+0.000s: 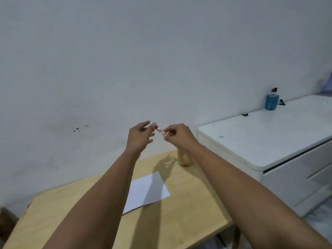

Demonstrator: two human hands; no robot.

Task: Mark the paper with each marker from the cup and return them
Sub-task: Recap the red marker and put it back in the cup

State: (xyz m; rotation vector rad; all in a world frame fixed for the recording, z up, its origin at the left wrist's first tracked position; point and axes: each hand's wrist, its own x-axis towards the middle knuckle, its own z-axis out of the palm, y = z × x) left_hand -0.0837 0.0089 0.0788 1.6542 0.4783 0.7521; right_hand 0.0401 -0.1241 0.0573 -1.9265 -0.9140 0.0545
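— Forearms fill the foreground of the head view; what is held where they meet?

— Both arms are stretched out above the table (71, 212). A marker (161, 132), white with pink print, is pinched between thumb and fingertips of the right hand (177, 136), in the air over the table's far edge. The left hand (142, 135) is shown with fingers spread and one fingertip at the marker's free end; whether that end is gripped cannot be told.

— How far along is the task judged to be?

— Early. The paper (149, 190) lies flat on the table, partly under the left forearm, and no mark is seen on its visible part. The cap is probably being dealt with before a stroke is made, though cap and tip are too small to be told apart. Marking and return to the cup (185, 158) are left for this marker. How many others wait is not shown, since the cup, near the table's back edge, is largely covered by the right wrist.

— What else is depicted, and is anything in the way?

— A white drawer unit (260, 141) stands just beside the table on the right, with a blue bottle (271, 102) on top near the wall. Nothing is seen between the hands and the paper; the cup could be knocked when the right hand is lowered.
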